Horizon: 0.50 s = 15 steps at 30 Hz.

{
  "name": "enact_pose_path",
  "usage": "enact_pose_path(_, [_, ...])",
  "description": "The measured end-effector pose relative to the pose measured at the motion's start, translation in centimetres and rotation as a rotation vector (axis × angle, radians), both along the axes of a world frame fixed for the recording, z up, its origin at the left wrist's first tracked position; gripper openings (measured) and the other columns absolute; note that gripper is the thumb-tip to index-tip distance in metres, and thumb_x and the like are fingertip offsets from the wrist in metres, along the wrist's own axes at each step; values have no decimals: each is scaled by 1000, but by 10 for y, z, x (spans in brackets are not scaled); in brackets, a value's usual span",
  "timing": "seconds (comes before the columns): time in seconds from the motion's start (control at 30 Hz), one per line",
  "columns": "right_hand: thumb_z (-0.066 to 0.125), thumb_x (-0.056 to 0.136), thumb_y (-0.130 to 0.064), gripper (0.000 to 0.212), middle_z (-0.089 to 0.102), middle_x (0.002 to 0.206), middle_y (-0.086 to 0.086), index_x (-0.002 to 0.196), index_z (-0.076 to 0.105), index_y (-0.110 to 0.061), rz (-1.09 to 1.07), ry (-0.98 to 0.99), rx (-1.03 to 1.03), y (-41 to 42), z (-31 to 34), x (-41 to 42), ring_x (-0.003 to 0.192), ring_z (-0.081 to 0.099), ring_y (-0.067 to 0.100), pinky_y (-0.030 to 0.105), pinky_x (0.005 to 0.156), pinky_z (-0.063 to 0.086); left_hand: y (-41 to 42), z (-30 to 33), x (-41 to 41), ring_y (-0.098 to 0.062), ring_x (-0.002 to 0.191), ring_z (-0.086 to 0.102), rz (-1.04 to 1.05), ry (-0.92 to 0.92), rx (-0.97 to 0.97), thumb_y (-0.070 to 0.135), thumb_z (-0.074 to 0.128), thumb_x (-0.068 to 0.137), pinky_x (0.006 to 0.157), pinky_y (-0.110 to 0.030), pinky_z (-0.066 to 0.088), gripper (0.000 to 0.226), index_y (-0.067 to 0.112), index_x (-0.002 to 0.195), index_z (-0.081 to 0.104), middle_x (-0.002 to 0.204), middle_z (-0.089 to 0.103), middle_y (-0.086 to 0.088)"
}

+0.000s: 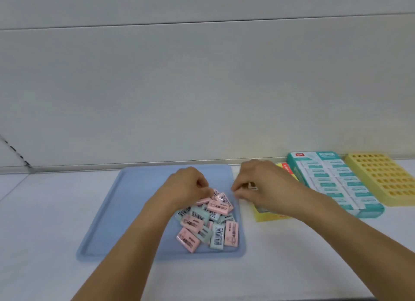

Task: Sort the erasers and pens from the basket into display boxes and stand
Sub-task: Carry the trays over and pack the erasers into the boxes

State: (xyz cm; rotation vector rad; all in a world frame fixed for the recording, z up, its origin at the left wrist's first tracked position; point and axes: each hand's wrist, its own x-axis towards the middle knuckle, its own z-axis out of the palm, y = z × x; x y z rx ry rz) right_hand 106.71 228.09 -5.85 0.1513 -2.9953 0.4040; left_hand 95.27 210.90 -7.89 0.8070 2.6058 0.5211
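Reaching into the tray, the left hand pinches a pink eraser. The right hand is closed on a small item; I cannot tell what.

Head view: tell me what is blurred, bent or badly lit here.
Head view: lighting is soft and even, no glare, only faint shadows. Both hands, left and right, look motion-smeared, so what the right one pinches is unreadable. The erasers on the blue tray show barcodes, but the print is too soft to read. Wide-angle distortion bows the wall seam and the shelf edges.
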Motion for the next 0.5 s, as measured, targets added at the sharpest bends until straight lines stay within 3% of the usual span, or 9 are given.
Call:
enact_pose_path(0.13, [67,81,-50,33,57,99,-10,108,67,-32,27,-138,72,-27,-8,-13,94,51,11,30,74,38,-4,-3,-2,-11,82,67,51,-52,70,38,70,84,76,-31,55,16,23,91,72,86,71,7])
enact_pose_path(0.3, [68,80,-43,23,51,91,-13,96,60,-30,6,-179,-18,-35,-13,-14,86,47,9,32,77,46,-21,0,-1,1,79,60,-43,-123,102,29,74,83,73,-19,49,31,25,112,67,88,60,16])
enact_pose_path(0.43, [71,78,-40,18,56,83,-14,86,59,-29,-61,-100,-168,-20,2,-11,76,51,6,26,68,44,-21,2,4,-7,91,60,-49,-62,110,27,72,86,80,-26,51,35,29,119,61,112,52,10])
enact_pose_path(0.5, [72,77,-41,17,60,79,-13,81,63,-27,-145,-62,-195,6,18,-2,71,53,2,26,67,45,-20,2,5,-10,95,55,-59,-16,73,28,70,87,78,-22,46,38,29,123,57,116,50,8])
